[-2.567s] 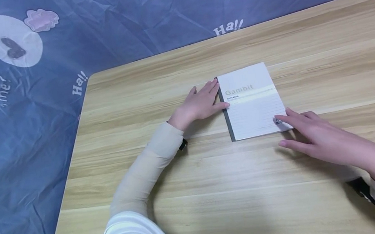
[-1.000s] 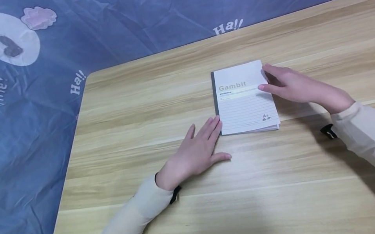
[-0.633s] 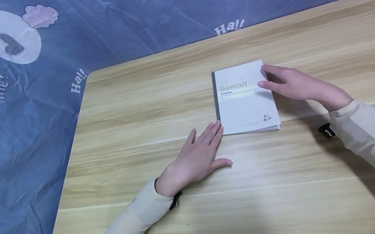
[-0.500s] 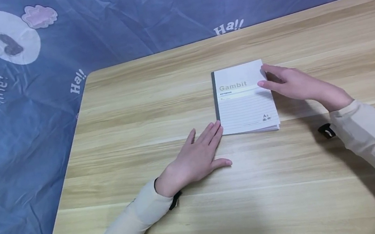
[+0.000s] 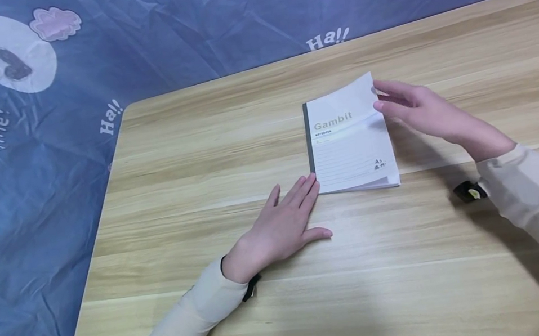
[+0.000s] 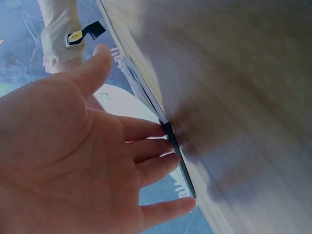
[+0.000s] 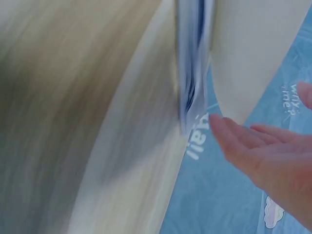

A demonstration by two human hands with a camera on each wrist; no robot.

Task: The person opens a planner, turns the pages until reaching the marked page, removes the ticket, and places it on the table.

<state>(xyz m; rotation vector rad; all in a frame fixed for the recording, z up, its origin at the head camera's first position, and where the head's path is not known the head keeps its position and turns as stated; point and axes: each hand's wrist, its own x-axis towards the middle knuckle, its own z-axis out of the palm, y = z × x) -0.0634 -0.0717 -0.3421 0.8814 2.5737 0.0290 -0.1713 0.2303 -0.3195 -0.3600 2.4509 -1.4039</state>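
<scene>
A white "Gambit" notebook [image 5: 348,146] with a dark spine lies on the wooden table, its front cover lifted at the upper right corner. My left hand [image 5: 277,226] lies with straight fingers, the tips at the lower end of the spine and the thumb spread away. In the left wrist view, the fingertips of the left hand [image 6: 97,156] meet the dark spine. At the notebook's upper right edge is my right hand [image 5: 428,110], its fingers extended and its thumb near the cover. The right wrist view has the raised cover [image 7: 248,53] apart from the pages [image 7: 192,73], beside the fingertips.
The light wooden table [image 5: 187,162] has rounded corners. Behind and to its left hangs a blue printed cloth [image 5: 169,28]. A black wrist strap [image 5: 469,191] shows under the right cuff.
The left hand slid down the spine toward me, then stayed still. The right hand moved from the notebook's lower right corner to its upper right edge, and the cover there has risen.
</scene>
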